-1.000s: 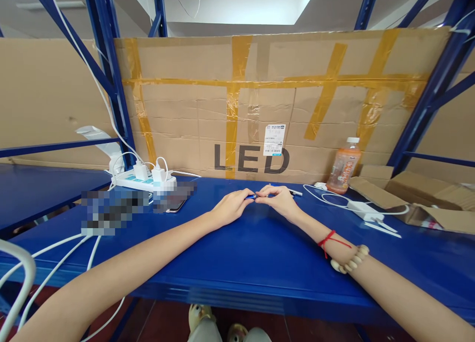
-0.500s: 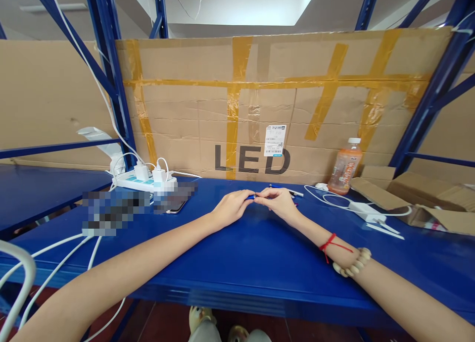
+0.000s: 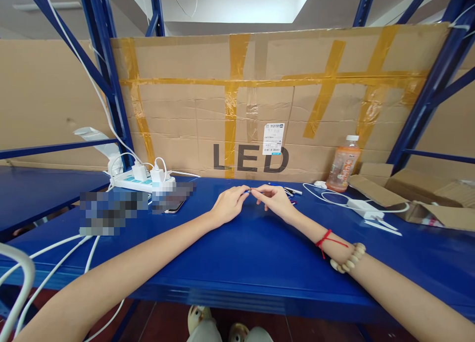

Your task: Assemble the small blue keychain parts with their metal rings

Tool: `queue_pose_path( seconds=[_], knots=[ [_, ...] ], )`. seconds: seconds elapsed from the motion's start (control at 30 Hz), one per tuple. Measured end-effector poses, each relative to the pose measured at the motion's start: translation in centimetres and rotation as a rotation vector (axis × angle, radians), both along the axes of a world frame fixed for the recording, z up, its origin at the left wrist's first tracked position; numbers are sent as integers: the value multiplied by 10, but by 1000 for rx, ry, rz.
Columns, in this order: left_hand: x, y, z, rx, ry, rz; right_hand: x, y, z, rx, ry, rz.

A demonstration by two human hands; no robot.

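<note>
Over the blue shelf top (image 3: 222, 253), my two hands meet at the fingertips. Thumb and fingers of my left hand (image 3: 229, 204) are closed in a pinch on a small blue pen-like piece (image 3: 247, 191), most of it covered by the fingers. At its dark right end, my right hand (image 3: 276, 201) pinches with thumb and forefinger; what exactly lies between them is too small to make out. Just behind my right hand are a white pen (image 3: 295, 190) and other thin blue and purple pen-like pieces, partly hidden by it.
A white power strip (image 3: 143, 182) with chargers and a phone (image 3: 175, 207) lie on the left, beside a blurred patch. To the right are a white adapter (image 3: 365, 209) with its cable, an orange drink bottle (image 3: 343, 165) and an open cardboard box (image 3: 426, 188). Large cardboard (image 3: 178, 114) stands behind.
Less of the blue piece shows between my hands, and a dark end is visible at my right fingertips. My right fingers have straightened a little; the whole view has shifted slightly.
</note>
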State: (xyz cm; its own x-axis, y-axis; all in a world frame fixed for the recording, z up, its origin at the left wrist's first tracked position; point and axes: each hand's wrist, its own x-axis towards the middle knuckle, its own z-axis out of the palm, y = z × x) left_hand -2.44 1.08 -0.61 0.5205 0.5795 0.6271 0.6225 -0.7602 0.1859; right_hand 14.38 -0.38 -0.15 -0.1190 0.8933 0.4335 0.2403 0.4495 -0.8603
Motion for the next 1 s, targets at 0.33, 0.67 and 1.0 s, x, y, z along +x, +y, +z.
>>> queue_pose_path(
  seconds=[0.33,0.67,1.0],
  knots=[
    [-1,-4,4,39,144,-102,8,-2,6,-48,-23,3],
    [-3,-5,3,102,204,-130,11,-5,4,-232,-74,21],
    [-4,0,-1,159,143,-126,9,-4,1,-335,36,68]
  ],
)
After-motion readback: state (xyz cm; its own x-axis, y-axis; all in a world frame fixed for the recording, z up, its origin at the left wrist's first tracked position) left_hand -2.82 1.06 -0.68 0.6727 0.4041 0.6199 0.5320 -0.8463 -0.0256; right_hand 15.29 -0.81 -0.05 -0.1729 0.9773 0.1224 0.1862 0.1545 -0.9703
